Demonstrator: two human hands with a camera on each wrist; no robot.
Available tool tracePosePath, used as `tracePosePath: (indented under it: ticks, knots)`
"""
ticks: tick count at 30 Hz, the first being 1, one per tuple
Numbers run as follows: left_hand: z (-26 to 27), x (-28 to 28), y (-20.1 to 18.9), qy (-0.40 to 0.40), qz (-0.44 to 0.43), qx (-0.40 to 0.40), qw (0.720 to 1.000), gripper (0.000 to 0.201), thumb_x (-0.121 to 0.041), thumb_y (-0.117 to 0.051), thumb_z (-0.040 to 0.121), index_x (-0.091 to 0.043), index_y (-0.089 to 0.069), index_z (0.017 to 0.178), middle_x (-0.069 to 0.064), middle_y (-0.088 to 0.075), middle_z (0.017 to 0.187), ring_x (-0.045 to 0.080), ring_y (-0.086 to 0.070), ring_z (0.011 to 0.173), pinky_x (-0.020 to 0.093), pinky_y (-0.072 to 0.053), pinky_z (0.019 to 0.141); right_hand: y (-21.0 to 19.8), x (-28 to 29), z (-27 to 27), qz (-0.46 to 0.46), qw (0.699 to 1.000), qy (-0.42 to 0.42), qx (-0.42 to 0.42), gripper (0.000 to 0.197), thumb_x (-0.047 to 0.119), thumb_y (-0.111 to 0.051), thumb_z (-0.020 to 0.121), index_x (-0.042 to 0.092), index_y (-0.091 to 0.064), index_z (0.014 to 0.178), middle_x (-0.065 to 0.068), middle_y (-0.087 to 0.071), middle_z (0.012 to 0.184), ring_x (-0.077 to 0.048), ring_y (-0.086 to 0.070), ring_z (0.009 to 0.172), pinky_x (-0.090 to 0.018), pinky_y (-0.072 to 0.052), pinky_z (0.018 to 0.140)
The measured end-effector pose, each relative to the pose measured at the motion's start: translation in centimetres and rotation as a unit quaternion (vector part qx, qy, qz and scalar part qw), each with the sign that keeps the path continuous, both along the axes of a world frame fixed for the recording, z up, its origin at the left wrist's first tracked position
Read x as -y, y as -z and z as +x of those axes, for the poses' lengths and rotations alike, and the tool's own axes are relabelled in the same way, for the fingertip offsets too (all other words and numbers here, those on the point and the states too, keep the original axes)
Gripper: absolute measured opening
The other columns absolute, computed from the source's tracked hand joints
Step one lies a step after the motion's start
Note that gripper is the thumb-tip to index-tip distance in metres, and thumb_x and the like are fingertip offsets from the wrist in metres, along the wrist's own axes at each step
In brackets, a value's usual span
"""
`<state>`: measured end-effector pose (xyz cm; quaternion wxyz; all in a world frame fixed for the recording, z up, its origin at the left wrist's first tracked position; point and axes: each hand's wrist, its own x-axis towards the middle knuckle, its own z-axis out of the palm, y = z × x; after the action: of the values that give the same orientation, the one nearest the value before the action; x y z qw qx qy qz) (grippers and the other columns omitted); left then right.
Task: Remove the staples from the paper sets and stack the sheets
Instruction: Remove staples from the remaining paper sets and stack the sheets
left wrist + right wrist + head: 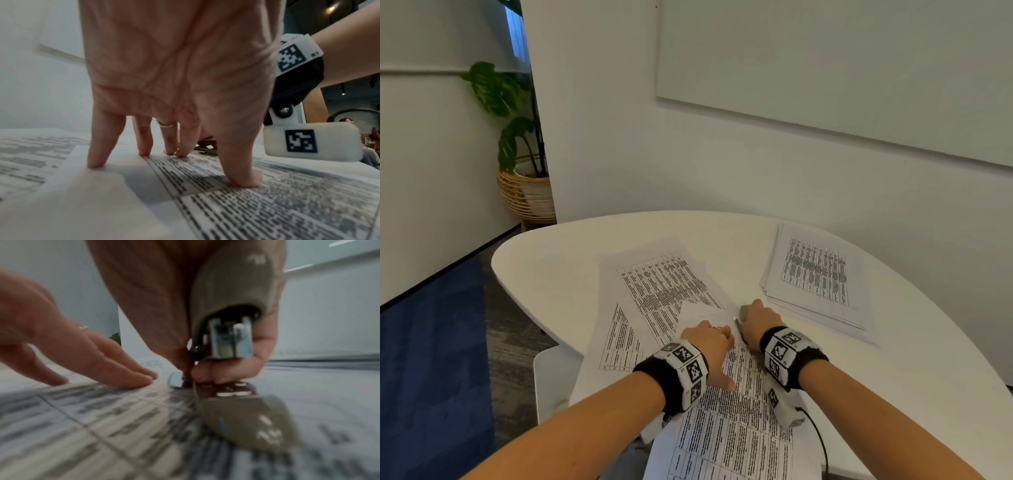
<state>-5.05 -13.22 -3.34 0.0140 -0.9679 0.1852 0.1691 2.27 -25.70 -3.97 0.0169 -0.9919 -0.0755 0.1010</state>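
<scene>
A stapled paper set (739, 428) printed with tables lies at the near edge of the white table (893, 359). Its top sheet (92, 194) is folded back at the far corner. My left hand (709, 341) presses straight fingers (144, 138) down on that corner. Just to its right, my right hand (758, 320) grips a grey staple remover (743, 312). In the right wrist view the staple remover (232, 305) has its metal jaws pointing down at the paper set (92, 418), beside my left fingertips (133, 378). No staple is visible.
A stack of printed sheets (815, 274) lies at the back right of the table. More printed sheets (664, 284) spread across the middle and left. A white chair (551, 377) stands at the near left, and a potted plant (527, 192) sits by the wall.
</scene>
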Motion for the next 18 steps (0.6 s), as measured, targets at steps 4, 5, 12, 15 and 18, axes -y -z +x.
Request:
tracePosePath:
  ticks: [4,5,12,15,18]
  knots:
    - [-0.1,0.0,-0.1,0.007,0.009,-0.001,1.0,0.089,-0.065,-0.057,0.081,-0.015,-0.027,0.148,0.002,-0.027,0.153,0.029,-0.035,0.128,0.045,-0.044,0.095,-0.4,1.0,0.4,-0.03,0.997,-0.053,0.043,0.03,0.022,-0.041,0.096,0.017,-0.037,0.125,-0.006,-0.058,0.116,-0.026,-0.059,0.098,-0.035,-0.046,0.076]
    - [0.0,0.0,-0.1,0.008,0.008,0.0,1.0,0.089,-0.064,-0.056,0.081,-0.015,-0.026,0.149,0.001,-0.026,0.154,0.029,-0.035,0.128,0.045,-0.044,0.095,-0.5,1.0,0.6,-0.039,0.996,-0.068,0.051,0.032,0.023,-0.042,0.095,0.019,-0.036,0.126,-0.005,-0.058,0.117,-0.026,-0.059,0.097,-0.036,-0.047,0.076]
    - [0.2,0.4,0.5,0.015,0.003,-0.007,1.0,0.076,-0.059,-0.059,0.083,-0.022,-0.033,0.145,-0.001,-0.036,0.148,0.027,-0.038,0.123,0.044,-0.047,0.091,-0.2,-0.6,0.6,0.014,1.0,0.017,0.016,0.034,0.029,-0.042,0.096,0.007,-0.039,0.122,-0.013,-0.06,0.112,-0.03,-0.059,0.101,-0.034,-0.042,0.071]
    - [0.3,0.2,0.6,0.01,-0.015,-0.001,1.0,0.072,-0.058,-0.06,0.082,-0.024,-0.039,0.141,-0.004,-0.039,0.145,0.026,-0.039,0.123,0.043,-0.046,0.09,-0.4,-1.2,0.5,0.03,0.999,0.021,0.019,0.032,0.027,-0.041,0.098,0.005,-0.042,0.121,-0.013,-0.057,0.116,-0.032,-0.058,0.104,-0.034,-0.042,0.075]
    - [0.2,0.2,0.5,0.015,-0.004,0.002,1.0,0.072,-0.059,-0.059,0.083,-0.023,-0.037,0.142,-0.003,-0.037,0.146,0.027,-0.039,0.123,0.043,-0.047,0.088,-0.4,-0.9,1.2,-0.021,0.997,-0.056,0.042,0.032,0.023,-0.039,0.097,0.012,-0.036,0.127,-0.011,-0.057,0.119,-0.03,-0.059,0.1,-0.035,-0.043,0.075]
